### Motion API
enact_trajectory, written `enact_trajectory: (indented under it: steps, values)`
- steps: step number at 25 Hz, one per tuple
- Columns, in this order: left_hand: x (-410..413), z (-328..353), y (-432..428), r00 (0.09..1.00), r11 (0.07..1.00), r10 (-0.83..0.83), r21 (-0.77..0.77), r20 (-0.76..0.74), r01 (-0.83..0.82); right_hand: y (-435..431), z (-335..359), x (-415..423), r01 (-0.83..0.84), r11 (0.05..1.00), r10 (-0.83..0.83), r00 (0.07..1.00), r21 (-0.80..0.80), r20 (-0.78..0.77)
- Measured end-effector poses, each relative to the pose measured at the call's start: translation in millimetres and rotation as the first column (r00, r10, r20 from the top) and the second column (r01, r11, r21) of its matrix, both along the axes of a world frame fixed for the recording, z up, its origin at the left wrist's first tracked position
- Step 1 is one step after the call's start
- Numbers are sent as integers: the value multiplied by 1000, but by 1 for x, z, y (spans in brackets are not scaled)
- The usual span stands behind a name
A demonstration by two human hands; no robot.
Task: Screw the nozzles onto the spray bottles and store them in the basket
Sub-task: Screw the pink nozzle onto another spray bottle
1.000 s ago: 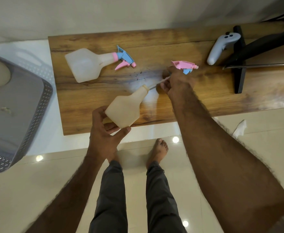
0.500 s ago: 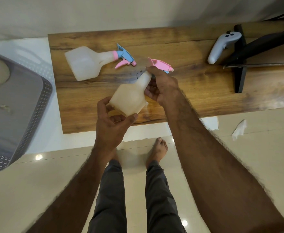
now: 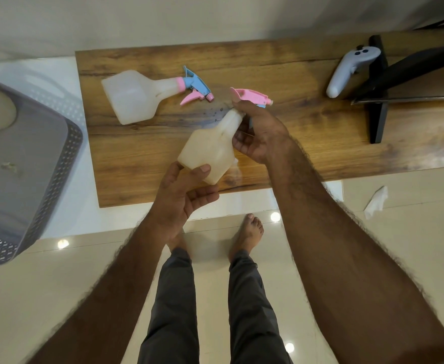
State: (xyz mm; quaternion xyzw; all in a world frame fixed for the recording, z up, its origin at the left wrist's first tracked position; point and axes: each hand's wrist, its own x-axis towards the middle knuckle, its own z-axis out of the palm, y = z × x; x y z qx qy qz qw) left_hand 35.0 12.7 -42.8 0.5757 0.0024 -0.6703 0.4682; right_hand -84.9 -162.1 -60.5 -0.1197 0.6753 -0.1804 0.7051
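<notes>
My left hand (image 3: 181, 195) grips the base of a translucent white spray bottle (image 3: 210, 148) held above the front of the wooden table (image 3: 307, 132). My right hand (image 3: 261, 132) is closed around the bottle's neck and holds a pink nozzle (image 3: 249, 95) at the neck's top. The joint between nozzle and neck is hidden by my fingers. A second bottle (image 3: 134, 95) with a pink and blue nozzle (image 3: 196, 86) fitted lies on its side at the table's back left. A grey perforated basket (image 3: 66, 158) stands to the left of the table.
A grey game controller (image 3: 349, 69) lies at the table's back right beside a black stand (image 3: 377, 101) and a metal bar. A crumpled white tissue (image 3: 375, 202) lies on the tiled floor to the right. My bare feet are below the table edge.
The nozzle's tube has gone into the bottle and the nozzle has come down onto the neck. My left hand has raised the bottle and tilted it more upright, and my right hand has moved left to it.
</notes>
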Motion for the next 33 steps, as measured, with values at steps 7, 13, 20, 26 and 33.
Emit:
enact_trajectory:
  steps: [7,13,20,26,33]
  values:
    - [-24,0,-4,898,997,-58,-18,437,73,3,-10,-2,12,1000,-13,1000,-20,-27]
    - [-44,-2,-6,593,973,-39,-105,804,207,1,-11,1,87,996,-86,996,-19,30]
    - [-41,16,-31,958,949,226,260,-175,-177,9,-14,-6,105,994,-101,990,-34,101]
    - [-50,-8,-22,404,957,-95,-28,910,289,6,-19,-8,45,998,-45,999,-38,5]
    - [-42,14,-33,987,963,147,236,-71,-126,9,-31,-11,112,993,-111,994,-37,11]
